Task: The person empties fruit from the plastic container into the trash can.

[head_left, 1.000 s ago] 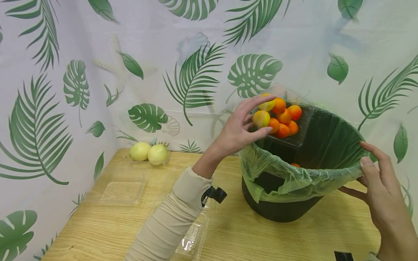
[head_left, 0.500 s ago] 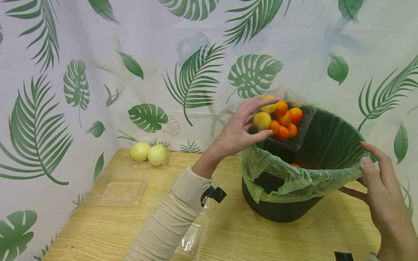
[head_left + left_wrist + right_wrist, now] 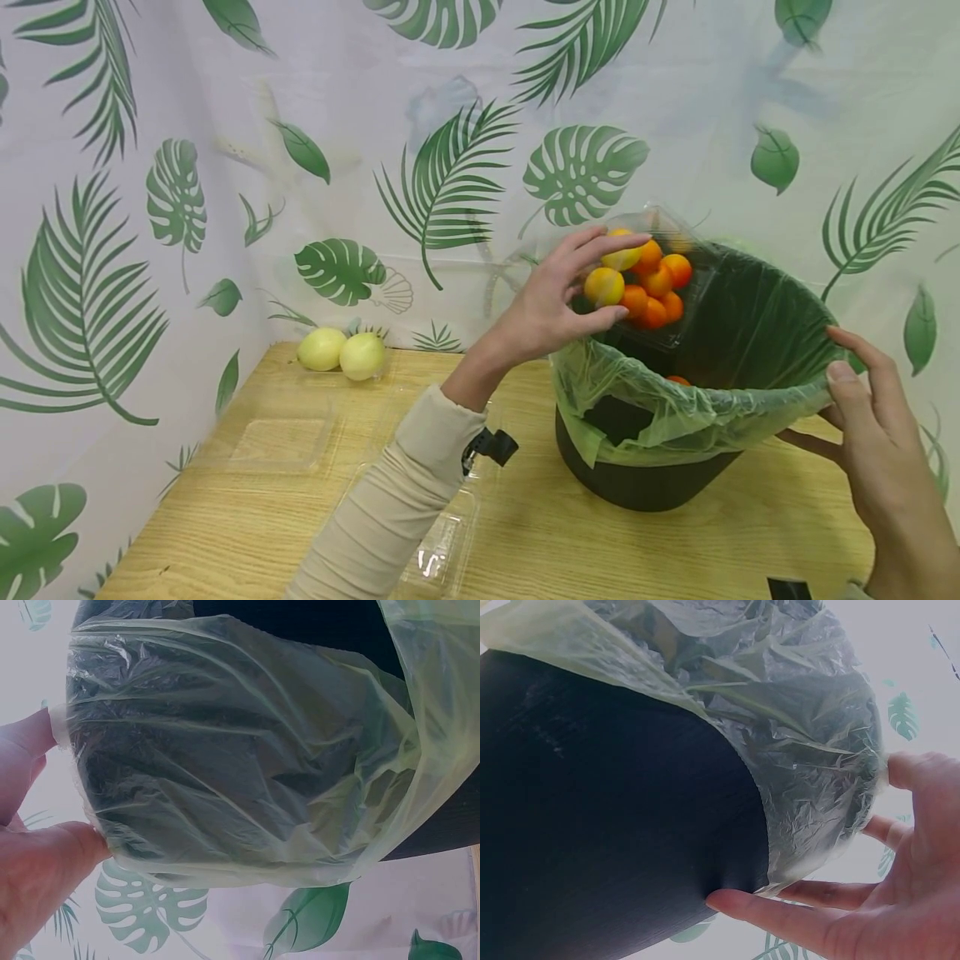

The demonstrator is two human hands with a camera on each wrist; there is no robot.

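My left hand [image 3: 551, 292] grips a clear plastic box [image 3: 693, 292], thumb on one edge and fingers on another. Inside the box lie several small round fruits [image 3: 652, 279], some orange and two yellow. The box is tilted over the mouth of a black bin [image 3: 648, 483], lined with a thin green bag [image 3: 720, 412] folded over its rim. My right hand [image 3: 885, 425] holds the bin's right rim, thumb on top and other fingers outside. In the right wrist view, fingertips [image 3: 724, 900] rest on the black wall. A sliver of orange [image 3: 678, 380] shows down inside the bin.
Two pale yellow-green round fruits [image 3: 321, 348] sit in a clear tray at the table's back left. Another clear tray [image 3: 277, 442] lies nearer, and more clear plastic [image 3: 442, 546] lies beside my left sleeve. A leaf-patterned sheet [image 3: 457, 75] hangs close behind the table.
My left hand has brought the box slightly down and to the right, and the fruits have shifted with it. The right hand and the bin stay where they were.
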